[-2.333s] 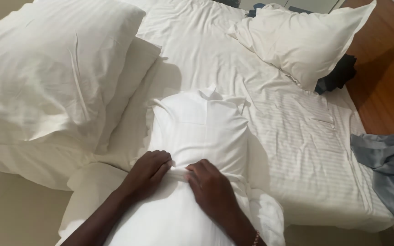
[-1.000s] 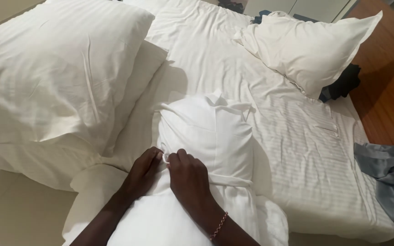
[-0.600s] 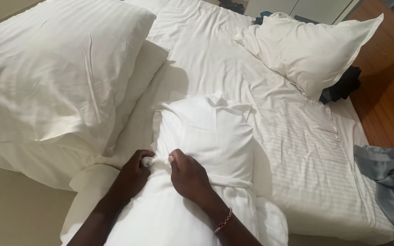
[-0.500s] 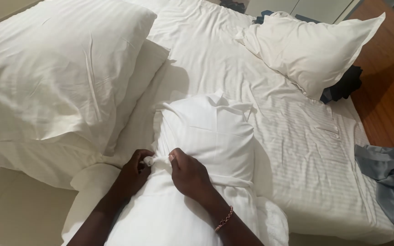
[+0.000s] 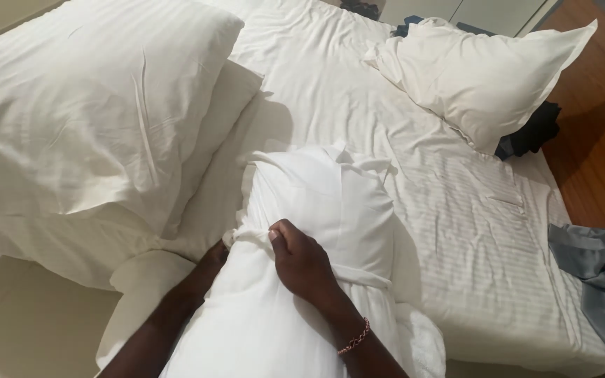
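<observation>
Head view: right hand [image 5: 302, 262] pinches the pillowcase [image 5: 316, 210]; left hand [image 5: 213, 255] mostly hidden, grip unclear.

So the pillow [image 5: 316, 231] being handled sits mid-bed [image 5: 456, 231], nearest the camera. Right hand [image 5: 302, 262] is on top of it, left hand [image 5: 211, 255] tucked against its left side. Two stacked pillows [image 5: 99, 119] lie to the left, another pillow [image 5: 484, 77] at the far right, and a cloth [image 5: 600, 273] hangs off the bed's right edge.
</observation>
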